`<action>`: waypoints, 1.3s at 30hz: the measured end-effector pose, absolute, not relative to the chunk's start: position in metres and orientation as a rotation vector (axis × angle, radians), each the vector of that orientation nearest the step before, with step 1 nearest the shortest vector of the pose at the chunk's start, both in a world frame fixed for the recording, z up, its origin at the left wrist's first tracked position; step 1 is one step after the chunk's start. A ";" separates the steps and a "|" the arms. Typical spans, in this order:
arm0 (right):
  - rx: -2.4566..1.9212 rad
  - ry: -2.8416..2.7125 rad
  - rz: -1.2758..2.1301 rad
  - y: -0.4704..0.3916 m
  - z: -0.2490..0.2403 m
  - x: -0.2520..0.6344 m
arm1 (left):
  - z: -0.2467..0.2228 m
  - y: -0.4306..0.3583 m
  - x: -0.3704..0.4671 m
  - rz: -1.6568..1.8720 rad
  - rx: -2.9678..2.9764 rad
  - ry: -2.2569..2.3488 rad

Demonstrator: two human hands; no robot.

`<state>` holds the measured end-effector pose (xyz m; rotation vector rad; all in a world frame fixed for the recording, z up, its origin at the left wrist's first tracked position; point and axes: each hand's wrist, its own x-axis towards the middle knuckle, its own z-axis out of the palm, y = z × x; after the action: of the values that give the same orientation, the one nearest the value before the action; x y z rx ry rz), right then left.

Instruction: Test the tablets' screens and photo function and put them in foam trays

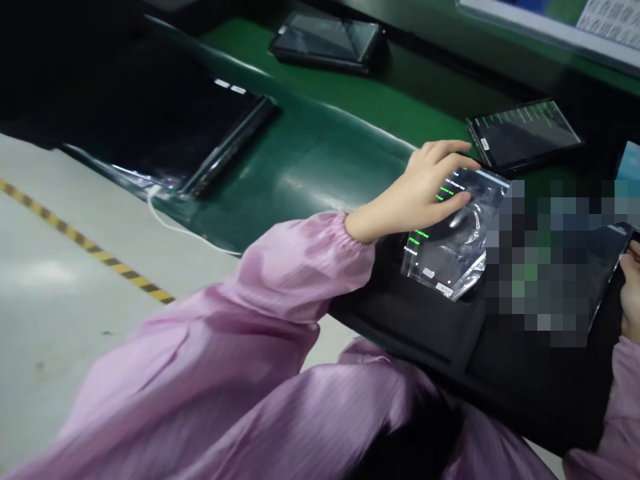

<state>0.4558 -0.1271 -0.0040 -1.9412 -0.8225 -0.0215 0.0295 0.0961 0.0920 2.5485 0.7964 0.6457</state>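
Note:
My left hand, fingers spread, rests over the upper part of a lit tablet. Clear plastic film covers this tablet, and its dark screen lists lines of green and white test text. At the right edge, my right hand grips the side of a second tablet. Blurred blocks hide most of that second tablet, and the frame cuts off part of the hand. Both tablets are over a black mat.
Behind my left hand lies another lit tablet. A stack of tablets sits farther back on the green bench surface. Large dark panels in plastic lie at left, near a white cable. Yellow-black tape marks the floor.

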 end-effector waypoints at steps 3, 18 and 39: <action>-1.896 -0.778 0.027 -0.128 -0.003 0.446 | 0.098 0.109 0.067 0.577 2.565 0.712; -1.894 -0.653 0.150 -0.120 0.009 0.420 | 0.101 0.096 0.157 0.234 2.705 0.912; -1.924 -0.602 0.223 -0.127 0.040 0.354 | 0.114 0.127 0.116 0.114 2.518 0.695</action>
<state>0.3542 -0.1267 0.0403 -1.9241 -0.6021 0.2231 0.1164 0.1267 0.1140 2.5178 0.6949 0.1137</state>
